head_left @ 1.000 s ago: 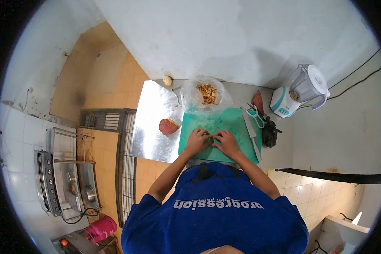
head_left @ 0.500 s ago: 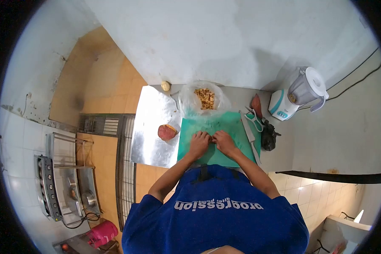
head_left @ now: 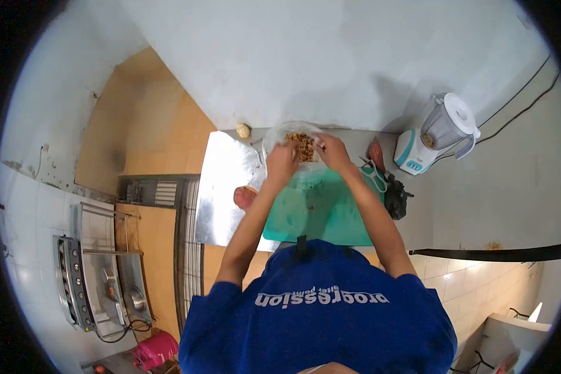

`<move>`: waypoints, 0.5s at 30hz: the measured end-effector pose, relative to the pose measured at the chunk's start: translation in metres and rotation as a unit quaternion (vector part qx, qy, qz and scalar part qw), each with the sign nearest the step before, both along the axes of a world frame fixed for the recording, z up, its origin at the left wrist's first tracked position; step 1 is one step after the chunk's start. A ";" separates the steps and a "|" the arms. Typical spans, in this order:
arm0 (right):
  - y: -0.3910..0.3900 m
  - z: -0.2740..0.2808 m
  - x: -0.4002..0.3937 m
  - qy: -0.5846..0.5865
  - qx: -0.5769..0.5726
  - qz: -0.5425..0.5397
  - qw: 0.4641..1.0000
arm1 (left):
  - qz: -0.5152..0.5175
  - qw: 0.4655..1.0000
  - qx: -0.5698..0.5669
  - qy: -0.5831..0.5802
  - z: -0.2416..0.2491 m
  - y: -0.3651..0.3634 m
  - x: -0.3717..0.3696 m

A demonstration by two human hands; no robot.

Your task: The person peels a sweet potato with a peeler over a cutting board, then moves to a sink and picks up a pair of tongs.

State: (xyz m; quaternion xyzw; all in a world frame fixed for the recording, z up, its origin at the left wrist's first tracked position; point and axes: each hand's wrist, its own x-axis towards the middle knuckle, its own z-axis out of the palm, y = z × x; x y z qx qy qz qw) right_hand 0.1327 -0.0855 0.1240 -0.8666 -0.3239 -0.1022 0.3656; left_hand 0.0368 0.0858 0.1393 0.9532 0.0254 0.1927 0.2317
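Note:
Both hands are over the clear plastic bag (head_left: 272, 138), which lies open at the far edge of the cutting board and holds chopped brown pieces (head_left: 306, 148). My left hand (head_left: 282, 162) is at the bag's left side, its fingers smeared by motion. At the right side, my right hand (head_left: 331, 152) has its fingers bent together at the bag's rim; what they pinch, if anything, is too small to name. Faint specks and scraps dot the green cutting board (head_left: 318, 215). My right forearm covers most of the knife beside the white-handled scissors (head_left: 374, 177).
A cut reddish tuber (head_left: 245, 197) lies on the metal sheet (head_left: 221, 187) at left. A pale round piece (head_left: 243, 131) sits by the wall. On the right are another reddish tuber (head_left: 375, 153), a black plastic bag (head_left: 396, 198) and a blender (head_left: 439, 134).
Both hands have moved forward from the middle of the cutting board to the plastic bag and spread apart. My right forearm now hides most of the knife.

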 end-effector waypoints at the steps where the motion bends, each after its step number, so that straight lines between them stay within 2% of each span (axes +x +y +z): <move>1: -0.011 -0.003 -0.008 0.071 0.016 -0.007 0.997 | -0.011 0.999 -0.021 0.048 -0.006 -0.008 -0.015; 2: -0.024 -0.010 -0.019 0.144 0.032 -0.014 0.989 | -0.021 0.994 -0.043 0.099 -0.015 -0.014 -0.032; 4: -0.057 -0.038 -0.031 0.125 0.008 -0.045 0.991 | -0.081 0.977 -0.036 0.195 -0.053 -0.017 -0.064; 5: -0.075 -0.051 -0.036 0.128 0.006 -0.045 0.991 | -0.081 0.976 -0.038 0.198 -0.071 -0.020 -0.079; 7: -0.103 -0.068 -0.046 0.082 -0.130 -0.117 0.981 | -0.086 0.981 -0.006 0.176 -0.092 -0.027 -0.100; 8: -0.112 -0.074 -0.051 0.086 -0.134 -0.120 0.980 | -0.090 0.980 -0.009 0.180 -0.096 -0.032 -0.103; 10: -0.125 -0.083 -0.061 -0.003 -0.145 -0.144 0.979 | -0.050 0.985 -0.023 0.165 -0.096 -0.041 -0.111; 13: -0.129 -0.093 -0.060 0.058 -0.203 -0.156 0.965 | -0.041 0.981 -0.029 0.189 -0.098 -0.044 -0.108; 15: -0.131 -0.095 -0.057 0.042 -0.210 -0.155 0.964 | -0.048 0.980 -0.022 0.192 -0.100 -0.043 -0.107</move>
